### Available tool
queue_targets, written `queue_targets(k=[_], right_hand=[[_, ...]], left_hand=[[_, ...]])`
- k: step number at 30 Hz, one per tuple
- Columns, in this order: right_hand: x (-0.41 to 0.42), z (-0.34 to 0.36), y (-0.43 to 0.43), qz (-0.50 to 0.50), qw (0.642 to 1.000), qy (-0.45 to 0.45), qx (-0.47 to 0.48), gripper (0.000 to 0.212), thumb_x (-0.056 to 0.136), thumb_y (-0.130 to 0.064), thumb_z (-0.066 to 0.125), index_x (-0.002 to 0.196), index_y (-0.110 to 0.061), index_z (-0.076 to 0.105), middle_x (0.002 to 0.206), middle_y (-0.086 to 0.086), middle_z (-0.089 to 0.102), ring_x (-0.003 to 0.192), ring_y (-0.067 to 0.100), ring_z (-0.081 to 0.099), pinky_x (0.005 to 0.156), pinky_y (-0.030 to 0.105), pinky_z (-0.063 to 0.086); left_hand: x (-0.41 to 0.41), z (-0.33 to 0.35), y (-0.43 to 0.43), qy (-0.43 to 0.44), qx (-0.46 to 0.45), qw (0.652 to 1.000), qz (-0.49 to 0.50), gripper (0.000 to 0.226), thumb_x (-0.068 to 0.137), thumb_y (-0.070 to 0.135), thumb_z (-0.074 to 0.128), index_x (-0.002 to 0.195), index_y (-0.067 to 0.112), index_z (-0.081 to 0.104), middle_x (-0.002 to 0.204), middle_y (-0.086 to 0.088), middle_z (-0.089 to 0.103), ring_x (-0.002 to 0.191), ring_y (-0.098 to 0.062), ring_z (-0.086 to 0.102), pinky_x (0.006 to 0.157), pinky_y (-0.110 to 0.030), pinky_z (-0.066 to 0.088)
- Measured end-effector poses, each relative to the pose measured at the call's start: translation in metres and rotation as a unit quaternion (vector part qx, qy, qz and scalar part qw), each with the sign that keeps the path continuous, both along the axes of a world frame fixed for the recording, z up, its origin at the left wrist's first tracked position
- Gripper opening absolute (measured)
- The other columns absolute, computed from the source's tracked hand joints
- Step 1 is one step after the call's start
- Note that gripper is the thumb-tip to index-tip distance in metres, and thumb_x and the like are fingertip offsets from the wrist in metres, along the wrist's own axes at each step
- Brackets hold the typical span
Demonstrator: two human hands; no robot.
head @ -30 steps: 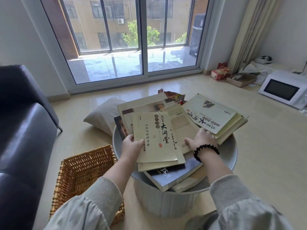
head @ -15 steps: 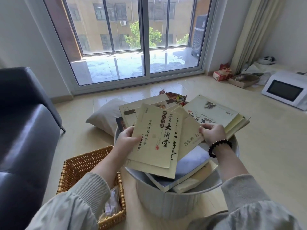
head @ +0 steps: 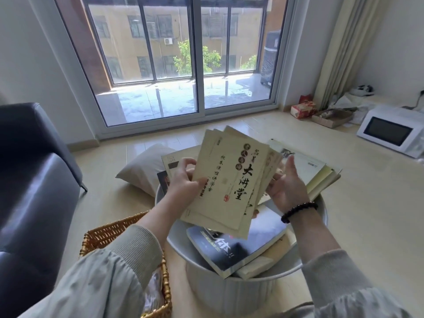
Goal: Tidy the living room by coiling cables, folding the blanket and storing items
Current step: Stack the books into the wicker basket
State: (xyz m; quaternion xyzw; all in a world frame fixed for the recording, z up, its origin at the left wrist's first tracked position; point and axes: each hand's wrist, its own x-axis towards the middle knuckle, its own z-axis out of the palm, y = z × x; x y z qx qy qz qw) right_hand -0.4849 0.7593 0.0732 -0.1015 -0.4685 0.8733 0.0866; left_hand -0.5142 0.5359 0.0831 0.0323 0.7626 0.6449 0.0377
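Note:
A stack of thin cream booklets (head: 231, 180) with black calligraphy on the cover is raised and tilted above a round white table (head: 309, 260). My left hand (head: 183, 183) grips the stack's left edge, thumb on the cover. My right hand (head: 286, 189), with a dark bead bracelet on the wrist, presses its palm and straight fingers against the stack's right edge. More books lie on the table below: a dark-covered one (head: 238, 246) in front and pale ones (head: 319, 173) at the right.
A wicker basket (head: 110, 235) stands on the floor at the lower left, beside a dark sofa (head: 29, 191). A grey cushion (head: 142, 168) lies beyond the table. A white microwave (head: 390, 131), a cardboard tray (head: 332, 115) and a red box (head: 302, 110) sit near the right wall.
The booklets were lying flat on the table pile; both hands have gathered them and lifted them up, tilting them toward upright.

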Motion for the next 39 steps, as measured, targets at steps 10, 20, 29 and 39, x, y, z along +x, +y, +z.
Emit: queue_targets(k=[10, 20, 29, 39], right_hand=[[0.000, 0.008, -0.021, -0.039, 0.912, 0.128, 0.388, 0.062, 0.081, 0.009, 0.063, 0.120, -0.032, 0.039, 0.108, -0.016, 0.060, 0.091, -0.010, 0.061, 0.070, 0.016, 0.054], [0.001, -0.007, -0.017, -0.014, 0.922, 0.028, 0.386, 0.030, 0.082, -0.004, 0.069, 0.101, -0.021, 0.053, 0.096, -0.010, 0.067, 0.090, 0.008, 0.065, 0.080, 0.035, 0.055], [0.008, -0.010, -0.013, -0.014, 0.911, -0.023, 0.413, 0.022, 0.077, 0.003, 0.071, 0.088, -0.014, 0.061, 0.081, -0.013, 0.064, 0.076, 0.003, 0.061, 0.063, 0.017, 0.049], [0.005, -0.008, 0.009, -0.130, 0.916, -0.142, 0.353, 0.021, 0.081, -0.006, 0.070, 0.101, -0.007, 0.064, 0.102, 0.012, 0.066, 0.086, 0.023, 0.060, 0.081, 0.032, 0.048]], left_hand=[[0.007, -0.002, 0.031, 0.035, 0.084, 0.996, 0.003, 0.046, 0.082, -0.003, 0.069, 0.098, 0.034, 0.048, 0.099, 0.006, 0.065, 0.097, -0.014, 0.063, 0.083, -0.032, 0.053], [0.001, -0.002, 0.036, -0.013, 0.067, 0.998, -0.004, 0.037, 0.073, -0.001, 0.079, 0.097, 0.020, 0.061, 0.103, 0.000, 0.069, 0.103, -0.020, 0.065, 0.086, -0.034, 0.055], [0.000, -0.008, 0.037, 0.013, -0.014, 1.000, -0.006, 0.033, 0.077, 0.016, 0.079, 0.103, 0.023, 0.060, 0.106, 0.008, 0.068, 0.100, -0.013, 0.063, 0.079, -0.026, 0.053], [0.001, -0.051, -0.019, 0.048, -0.346, 0.934, 0.078, 0.072, 0.091, 0.013, 0.060, 0.151, 0.011, 0.020, 0.154, -0.008, 0.029, 0.143, -0.024, 0.023, 0.117, -0.035, 0.016]])
